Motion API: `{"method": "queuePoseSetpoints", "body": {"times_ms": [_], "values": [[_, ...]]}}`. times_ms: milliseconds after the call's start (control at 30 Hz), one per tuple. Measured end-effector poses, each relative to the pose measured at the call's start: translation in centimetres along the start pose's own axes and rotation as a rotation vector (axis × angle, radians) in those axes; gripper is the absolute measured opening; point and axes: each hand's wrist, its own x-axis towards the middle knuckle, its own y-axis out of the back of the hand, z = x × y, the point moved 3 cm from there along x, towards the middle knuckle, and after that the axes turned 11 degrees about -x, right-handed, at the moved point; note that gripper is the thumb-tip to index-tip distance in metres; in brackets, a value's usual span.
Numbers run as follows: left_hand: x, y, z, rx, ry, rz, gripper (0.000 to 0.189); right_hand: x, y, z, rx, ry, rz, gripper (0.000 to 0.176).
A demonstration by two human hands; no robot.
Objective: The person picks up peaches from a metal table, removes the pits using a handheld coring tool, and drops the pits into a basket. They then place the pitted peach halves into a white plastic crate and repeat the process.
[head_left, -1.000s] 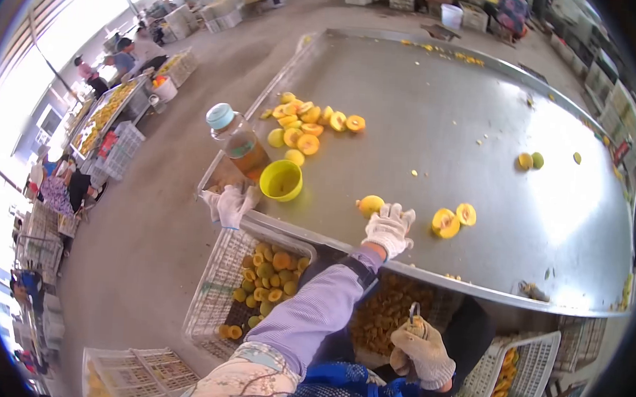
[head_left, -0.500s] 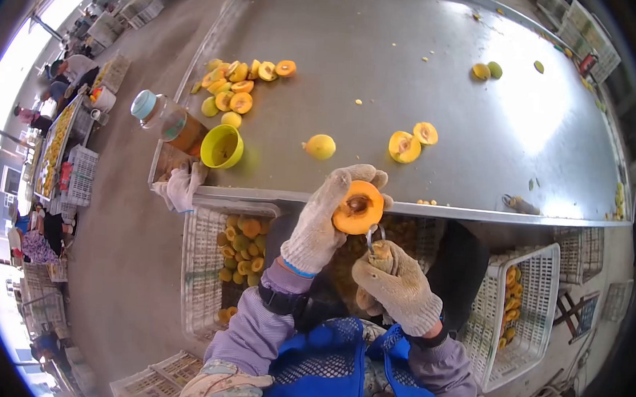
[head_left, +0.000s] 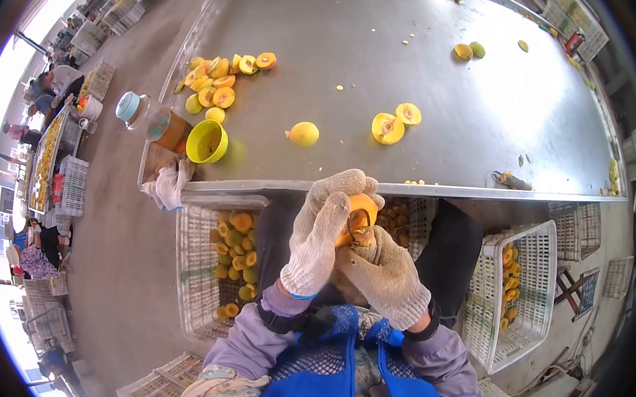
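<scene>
Left hand curled, right hand fisted

Workshop interior: long stainless-steel counter on a grey concrete floor; white plastic crates beneath its near edge; strong daylight at far left.

The left hand hid the peach half on its nine-o'clock side; the loop tool had its handle buried in the right hand.
</scene>
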Motion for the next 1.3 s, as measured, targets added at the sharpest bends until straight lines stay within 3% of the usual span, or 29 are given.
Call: {"method": "queuePoseSetpoints", "body": {"times_ms": [200, 300, 467, 600, 633, 700, 733, 833, 900, 967, 1033, 1133, 1167, 1300], "values": [[0.1, -0.7, 1.1, 0.194, -0.007, 0.002, 0.039, -0.5, -0.2, -0.9, 0.305, -0.1, -0.15, 0.024], [0.5, -1.1, 1.7, 0.296, 0.033, -0.015, 0.051, -0.6, 0.0, -1.2, 0.254, -0.159, -0.182, 0.026], [0.2, -0.8, 1.1, -0.029, 0.141, 0.097, 0.056, -0.7, -0.1, -0.6, 0.175, -0.12, -0.151, 0.028], [-0.4, -0.6, 0.9, 0.16, -0.041, -0.045, 0.052, -0.7, -0.2, -0.4, 0.12, -0.117, -0.073, 0.025], [-0.6, -0.3, 0.6, 0.144, -0.068, -0.06, 0.049, -0.7, -0.3, -0.4, 0.076, -0.019, -0.003, 0.024], [-1.0, -0.2, 0.3, 0.184, -0.162, -0.074, 0.043, -0.9, -0.3, -1.3, 0.089, -0.087, 0.025, 0.022], [-1.4, -0.2, 0.1, 0.234, -0.218, -0.069, 0.04, 0.2, -0.3, 1.9, 0.007, 0.139, 0.144, 0.022], [-1.4, 0.7, -0.6, 0.268, -0.094, -0.027, 0.035, 0.9, -0.4, 2.6, 0.022, 0.231, 0.104, 0.026], [-1.1, -0.2, 0.9, 0.415, -0.117, -0.02, 0.033, 0.8, -0.2, 2.2, 0.106, 0.002, 0.003, 0.03], [-0.7, -1.0, 2.5, 0.515, -0.173, -0.021, 0.033, 0.3, -0.1, 0.3, 0.084, -0.019, -0.016, 0.034], [-0.4, -1.8, 3.7, 0.726, -0.091, -0.073, 0.031, -0.2, -0.2, -1.2, 0.147, -0.108, -0.037, 0.044], [0.0, -1.7, 4.0, 0.662, -0.016, -0.051, 0.031, 1.0, -0.1, 0.5, 0.208, 0.041, 0.011, 0.039], [0.3, -1.5, 4.1, 0.534, 0.111, -0.074, 0.032, 0.4, 0.2, 0.1, 0.321, -0.011, -0.062, 0.038], [0.3, -0.7, 2.7, 0.236, 0.168, -0.058, 0.033, -0.2, -0.3, -1.5, 0.277, -0.043, -0.036, 0.028]]}}
